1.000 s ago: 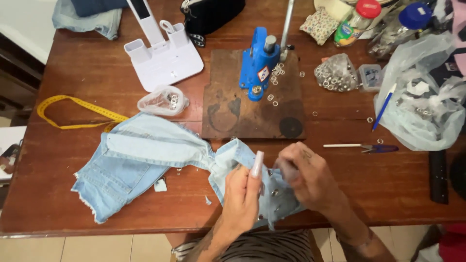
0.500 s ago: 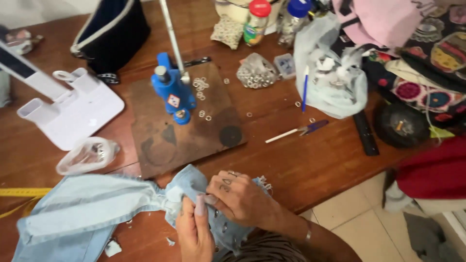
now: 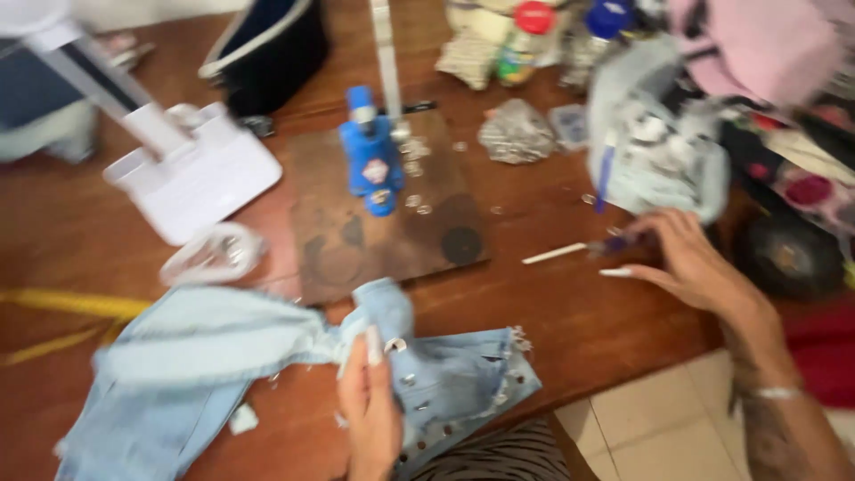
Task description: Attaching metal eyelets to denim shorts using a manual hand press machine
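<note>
A light blue denim garment (image 3: 223, 356) with metal studs lies across the front of the wooden table (image 3: 552, 312). My left hand (image 3: 372, 401) presses on its studded part near the table's front edge, pinching the cloth. My right hand (image 3: 686, 258) is stretched out to the right, fingers apart, touching a thin tool with a white shaft and a purple handle (image 3: 583, 248). Whether the fingers have closed on the tool is blurred.
A blue hand press (image 3: 370, 160) stands on a dark board (image 3: 383, 214) with loose studs. A white stand (image 3: 191, 178), a yellow tape measure (image 3: 62, 307), a small clear bag (image 3: 214, 254), bags of studs (image 3: 517, 132) and piled cloth (image 3: 659, 160) fill the far and right side.
My right hand has left the denim and moved right to the thin tool. The view has swung right and moved closer; my left hand stays on the garment.
</note>
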